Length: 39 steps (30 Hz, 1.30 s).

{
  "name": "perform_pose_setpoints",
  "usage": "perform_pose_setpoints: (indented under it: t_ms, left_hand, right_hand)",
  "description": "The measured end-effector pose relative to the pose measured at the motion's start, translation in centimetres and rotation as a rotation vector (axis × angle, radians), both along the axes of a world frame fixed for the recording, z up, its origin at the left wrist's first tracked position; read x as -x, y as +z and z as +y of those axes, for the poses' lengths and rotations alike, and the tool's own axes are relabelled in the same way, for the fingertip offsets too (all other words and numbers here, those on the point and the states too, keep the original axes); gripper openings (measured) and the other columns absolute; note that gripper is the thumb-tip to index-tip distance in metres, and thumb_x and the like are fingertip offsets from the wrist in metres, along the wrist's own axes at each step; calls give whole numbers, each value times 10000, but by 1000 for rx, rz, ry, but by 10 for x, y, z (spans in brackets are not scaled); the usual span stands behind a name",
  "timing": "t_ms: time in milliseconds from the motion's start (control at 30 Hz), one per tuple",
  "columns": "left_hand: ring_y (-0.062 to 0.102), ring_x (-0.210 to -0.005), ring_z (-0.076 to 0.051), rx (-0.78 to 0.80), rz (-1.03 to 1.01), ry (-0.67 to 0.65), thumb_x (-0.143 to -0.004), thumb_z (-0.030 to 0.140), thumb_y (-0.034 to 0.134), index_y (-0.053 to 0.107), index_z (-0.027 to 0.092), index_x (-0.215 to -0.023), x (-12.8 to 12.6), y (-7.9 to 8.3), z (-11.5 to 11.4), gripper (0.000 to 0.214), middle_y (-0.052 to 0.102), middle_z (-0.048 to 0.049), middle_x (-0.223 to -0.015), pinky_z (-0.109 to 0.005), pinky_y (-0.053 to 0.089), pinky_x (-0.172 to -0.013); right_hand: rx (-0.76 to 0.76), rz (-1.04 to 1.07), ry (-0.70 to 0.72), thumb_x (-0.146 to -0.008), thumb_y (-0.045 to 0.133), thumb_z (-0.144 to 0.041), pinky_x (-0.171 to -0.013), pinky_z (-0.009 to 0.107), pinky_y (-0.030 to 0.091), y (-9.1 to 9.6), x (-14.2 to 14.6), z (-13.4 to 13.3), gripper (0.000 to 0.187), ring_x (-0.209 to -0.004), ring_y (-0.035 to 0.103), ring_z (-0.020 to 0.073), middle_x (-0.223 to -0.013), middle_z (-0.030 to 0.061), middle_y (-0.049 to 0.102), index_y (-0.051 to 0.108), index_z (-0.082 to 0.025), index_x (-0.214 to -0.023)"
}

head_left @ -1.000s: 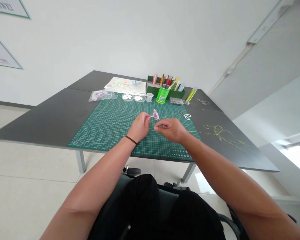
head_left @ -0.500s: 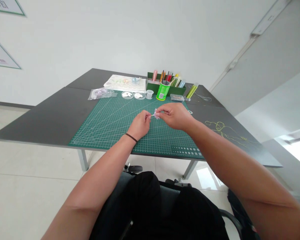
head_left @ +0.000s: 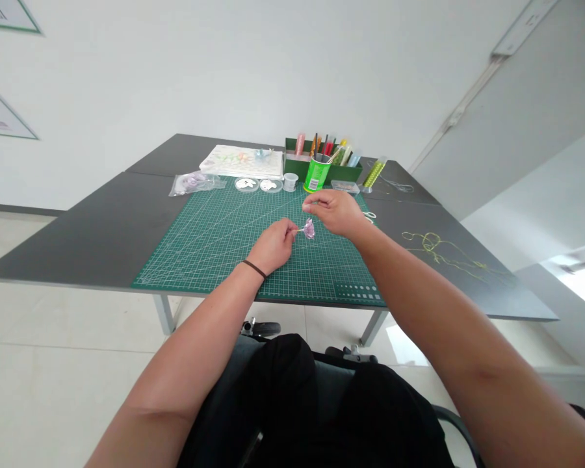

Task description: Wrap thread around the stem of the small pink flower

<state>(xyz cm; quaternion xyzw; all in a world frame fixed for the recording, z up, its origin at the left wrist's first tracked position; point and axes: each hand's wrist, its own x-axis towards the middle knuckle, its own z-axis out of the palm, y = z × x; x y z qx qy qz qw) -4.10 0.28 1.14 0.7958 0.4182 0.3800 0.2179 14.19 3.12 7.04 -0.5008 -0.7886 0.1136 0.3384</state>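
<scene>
Worktop (head_left: 88, 227), dark grey, with a green cutting mat (head_left: 214, 237) laid up to its near edge. Along the far edge, a long green box (head_left: 344, 173) of coloured tubes (head_left: 299, 144), with a thick white pad (head_left: 241, 168) left of it, nearer the far left corner, and a bright green tin (head_left: 316, 174) of sticks (head_left: 316, 145) in front. Toward the right edge, a loose tangle of yellow-green thread (head_left: 431, 242). Over the mat, left hand (head_left: 273, 246) holding as before; right hand (head_left: 338, 211) now drawn off the flower (head_left: 309, 229), just apart from it on the side of the far edge, after touching it half a second ago. Judged from that: a pause in handling the petals (head_left: 311, 231), with the flower steadied by the left hand alone and open to view. Right thumb and forefinger brought close at the tips, other fingers curled; cannot tell whether touching or holding a thread. White scissors (head_left: 370, 215) partly hidden behind that hand. Left thumb and forefinger pinching the stem (head_left: 299, 229), remaining fingers folded in. Flower above the middle of the mat, tipped onto its side, petals toward the worktop's right edge: small, pale lilac, ruffled, flaring from a narrow base. Stem thin, yellowish, short in view.
</scene>
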Motion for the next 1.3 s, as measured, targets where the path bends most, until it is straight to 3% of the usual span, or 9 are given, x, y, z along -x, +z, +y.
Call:
perform_pose_setpoints:
  t_ms: [267,467,567,1000,1167,1300]
  left_hand:
    - [572,-772,-167,26,23,-18,-906,148,472,513,195,-799,-5,-3,4,123,621,-12,-780,-309,428,-729]
    - [554,-733,-149,41,-12,-42,-907,143,469,474,197,-781,-10,-4,8,137,606,-2,-769,-292,426,-698]
    - [559,-752,-150,29,-9,-55,-919,146,450,464,199,-795,-14,-5,10,136,604,-6,-784,-296,439,-713]
    - [587,-763,-151,-101,-4,72,-955,200,438,466,210,-854,-17,-10,13,106,619,-18,-813,-308,470,-730]
    - [599,-779,-151,-139,-37,123,-953,185,443,465,205,-868,-16,-10,14,90,630,-24,-828,-309,471,-738]
    - [609,-784,-148,-115,-71,188,-953,174,436,467,204,-884,-15,-8,15,81,634,-22,-828,-308,473,-750]
  right_hand:
    - [29,263,-7,-774,648,-371,-760,319,448,-37,-3,20,204,-784,612,164,-852,37,718,733,-189,-813]
    - [207,452,-52,-721,676,-424,-546,267,369,-60,-3,30,282,-539,444,99,-620,-15,597,727,-171,-835]
    - [277,515,-15,-708,681,-456,-517,255,350,-68,-4,34,320,-531,436,95,-602,-19,570,718,-164,-833]
    - [240,460,193,-708,696,-447,-613,260,416,-76,-10,31,284,-647,549,124,-701,16,660,695,-163,-719]
    - [321,391,184,-694,704,-501,-566,251,361,-76,-9,25,351,-584,470,103,-604,-18,566,682,-151,-679]
    - [404,408,176,-698,695,-480,-514,242,303,-79,-8,24,344,-522,380,76,-566,-39,514,715,-142,-760]
